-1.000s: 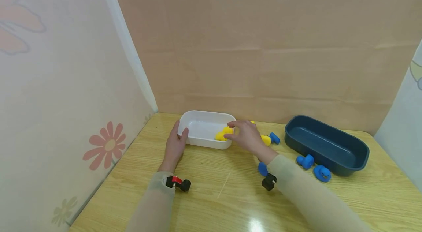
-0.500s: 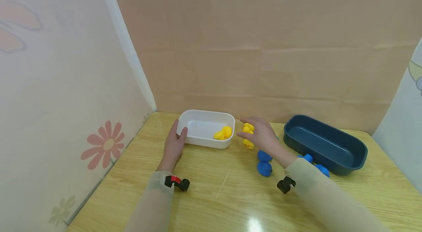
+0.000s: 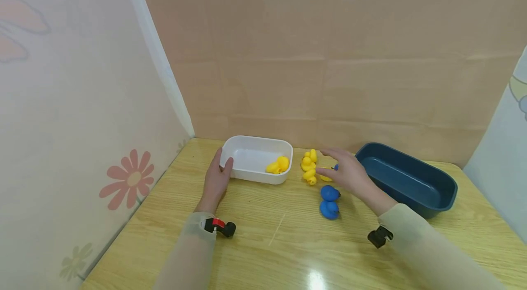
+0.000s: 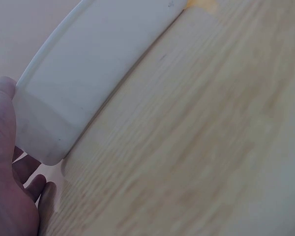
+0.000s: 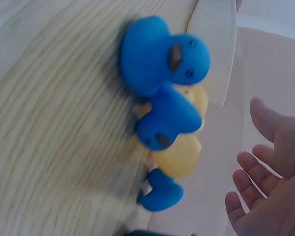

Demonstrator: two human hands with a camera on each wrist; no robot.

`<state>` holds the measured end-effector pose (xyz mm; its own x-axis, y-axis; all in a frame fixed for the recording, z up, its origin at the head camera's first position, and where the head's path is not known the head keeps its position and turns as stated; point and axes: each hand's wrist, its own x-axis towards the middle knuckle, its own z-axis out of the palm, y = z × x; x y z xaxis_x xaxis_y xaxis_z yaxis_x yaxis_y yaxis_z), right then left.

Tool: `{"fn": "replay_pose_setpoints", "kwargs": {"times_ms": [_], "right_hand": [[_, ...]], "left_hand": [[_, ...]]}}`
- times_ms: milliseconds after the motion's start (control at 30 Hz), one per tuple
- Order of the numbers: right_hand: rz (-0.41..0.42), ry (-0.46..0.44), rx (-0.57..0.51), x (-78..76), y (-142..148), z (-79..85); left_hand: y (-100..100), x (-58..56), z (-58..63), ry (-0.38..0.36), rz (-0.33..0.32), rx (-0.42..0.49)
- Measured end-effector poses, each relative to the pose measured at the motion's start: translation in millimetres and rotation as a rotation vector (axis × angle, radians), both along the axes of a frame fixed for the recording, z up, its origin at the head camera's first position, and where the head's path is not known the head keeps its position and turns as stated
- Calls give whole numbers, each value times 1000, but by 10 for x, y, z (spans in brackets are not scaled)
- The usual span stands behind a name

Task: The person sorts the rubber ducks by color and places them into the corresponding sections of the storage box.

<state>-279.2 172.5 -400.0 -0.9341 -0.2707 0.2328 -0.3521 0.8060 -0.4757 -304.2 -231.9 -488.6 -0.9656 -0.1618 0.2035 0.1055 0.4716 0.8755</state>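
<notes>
My left hand (image 3: 216, 182) grips the left end of a white tub (image 3: 253, 175), thumb at the near side; the left wrist view shows the fingers (image 4: 27, 167) curled around its end. Yellow rubber ducks (image 3: 278, 165) lie in the tub's right end. My right hand (image 3: 350, 175) hovers over the table with thumb and fingers spread, holding nothing. Just left of it, several yellow rubber ducks (image 3: 308, 164) cluster on the table. Two blue rubber ducks (image 3: 330, 193) sit touching, nearer me; the right wrist view shows another blue duck (image 5: 160, 192) beyond them.
A dark blue tub (image 3: 411, 185) stands at the right, partly behind my right hand and forearm. A brown paper backdrop (image 3: 329, 61) rises behind the wooden table (image 3: 255, 226). A flowered wall panel (image 3: 103, 98) borders the left.
My right hand has moved right, from the white tub's right end to beyond the yellow ducks, leaving a yellow duck in the tub. The left hand stays on the tub.
</notes>
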Motion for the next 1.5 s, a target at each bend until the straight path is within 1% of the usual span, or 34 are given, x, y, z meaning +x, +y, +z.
{"fn": "replay_pose_setpoints", "kwargs": {"times_ms": [300, 433, 667, 833, 1100, 1300, 1500], "right_hand": [[-7, -59, 29, -29, 265, -89], [3, -57, 45, -57, 322, -129], [49, -24, 83, -102, 322, -183], [63, -8, 117, -153, 315, -225], [97, 35, 205, -235, 318, -255], [101, 30, 249, -295, 315, -269], [112, 15, 268, -315, 303, -276]], "left_hand": [[-31, -3, -14, 7, 1, -4], [-37, 2, -8, 6, 5, -2], [-51, 11, -24, 9, 3, 7], [-43, 8, -37, 1, 4, 7], [-9, 21, 26, 6, -3, 20], [2, 28, 55, 1, -10, 23], [-5, 8, 24, 2, -3, 16]]}}
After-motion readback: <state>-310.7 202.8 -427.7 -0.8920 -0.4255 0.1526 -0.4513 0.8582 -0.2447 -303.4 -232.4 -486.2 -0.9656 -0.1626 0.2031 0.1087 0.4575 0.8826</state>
